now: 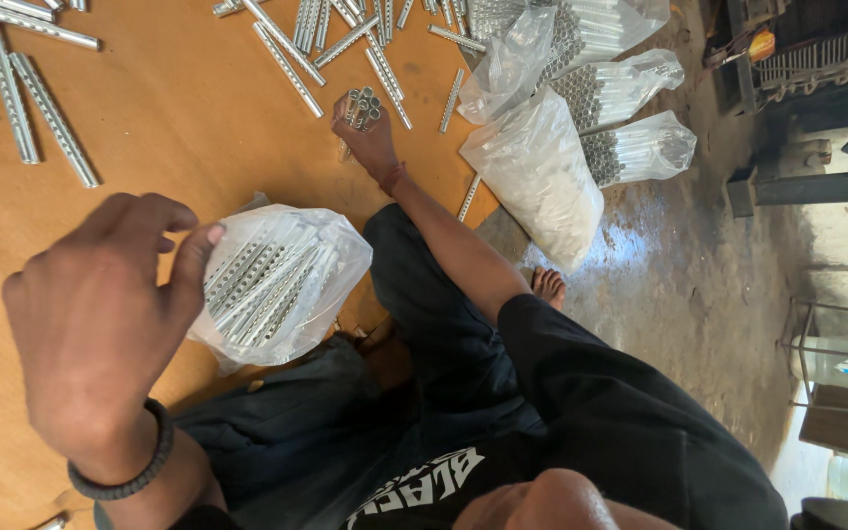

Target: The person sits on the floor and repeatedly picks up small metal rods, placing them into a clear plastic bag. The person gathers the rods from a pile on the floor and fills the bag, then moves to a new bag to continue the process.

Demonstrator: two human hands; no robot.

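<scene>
**Bagging perforated metal tubes**

We are sitting over a brown board (179,118). Our left hand (100,324) is pinching the rim of a clear plastic bag (277,280) of tubes, just beside the fingertips. Our right hand (367,132) is clenching a bundle of tubes (361,106), with loose tubes (287,59) just beyond its fingers.
</scene>
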